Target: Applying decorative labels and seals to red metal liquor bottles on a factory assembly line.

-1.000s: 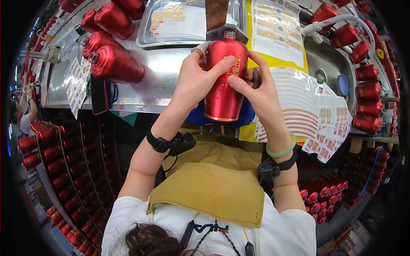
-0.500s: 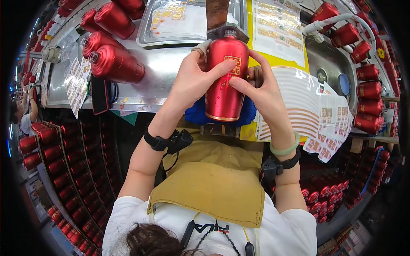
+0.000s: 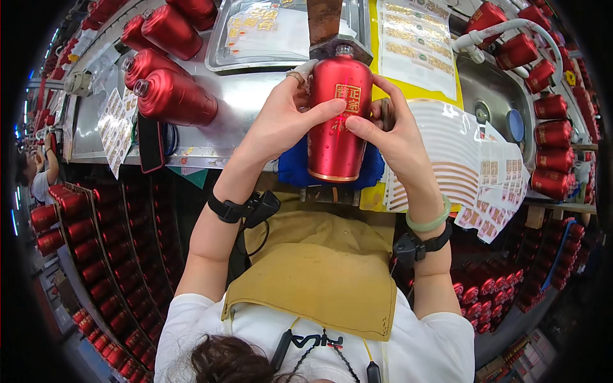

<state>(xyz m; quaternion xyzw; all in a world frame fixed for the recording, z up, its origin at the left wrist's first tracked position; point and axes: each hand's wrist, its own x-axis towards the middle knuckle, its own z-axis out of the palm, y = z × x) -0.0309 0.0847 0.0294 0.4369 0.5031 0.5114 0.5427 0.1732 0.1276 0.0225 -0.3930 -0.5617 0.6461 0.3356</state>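
One red bottle [image 3: 338,140], at 1 o'clock from the head view's centre, is gripped between the left hand [image 3: 287,118] at its 9 o'clock side and the right hand [image 3: 391,134] at its 3 o'clock side.

Forearms [image 3: 207,249] converge past the counter's near edge [image 3: 214,148]. Left hand [image 3: 281,113] and right hand [image 3: 397,135] facing, fingers [image 3: 391,90] curled, thumbs [image 3: 319,113] pointing inward, tips close (left thumb slightly farther forward).
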